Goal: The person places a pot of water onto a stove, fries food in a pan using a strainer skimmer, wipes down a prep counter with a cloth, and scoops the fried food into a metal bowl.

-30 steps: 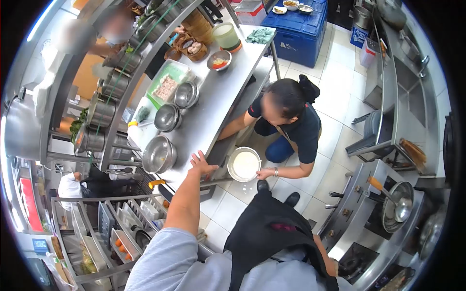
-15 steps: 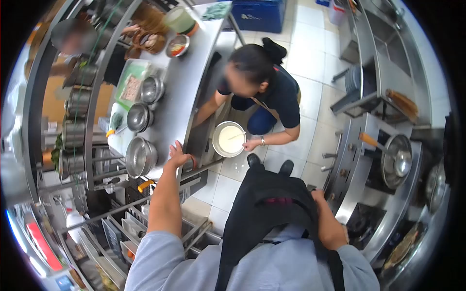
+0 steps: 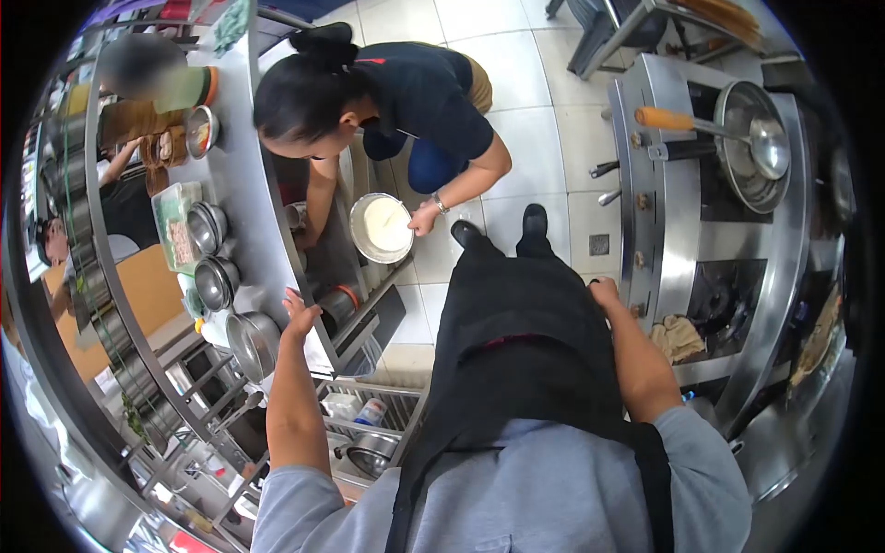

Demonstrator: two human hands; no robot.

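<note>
Bracing, apparently, on the edge of the stainless-steel worktop (image 3: 253, 198): left hand (image 3: 301, 313), 1, arm extended. Fingers spread, thumb apart from them, nothing clamped between. Placing suggests support or balance.

Right hand (image 3: 604, 293), 1: at the side of the black apron (image 3: 544, 378), near the stove (image 3: 643, 115). Fingers curled; whether clamped on anything, cannot tell.

Worktop, 1: along the person's left, its near end under the left hand. Carries:
– large metal bowl (image 3: 253, 343), 1, just beside the left hand;
– smaller metal bowls (image 3: 217, 283), 2 groups, seemingly nested to save room;
– clear tray (image 3: 175, 195), 1, with pale chopped food, next to the bowls;
– small metal bowl (image 3: 212, 129), 1, red and yellow contents, farther along.

Co-worker (image 3: 415, 97), 1: crouched on the tiled floor (image 3: 516, 64), 1 arm reaching beneath the worktop, a low posture that suits the reach. Other hand (image 3: 424, 218) grips the rim of a round pot (image 3: 359, 226) of whitish contents, presumably to steady it. Whether the pot rests on anything, cannot tell.

Stove, 1: wok (image 3: 745, 184), 1, over a burner; ladle (image 3: 768, 147), 1, scoop inside the wok, orange handle jutting towards the aisle, probably for easy reach; crumpled cloth (image 3: 676, 338), 1, beside another burner.
</note>
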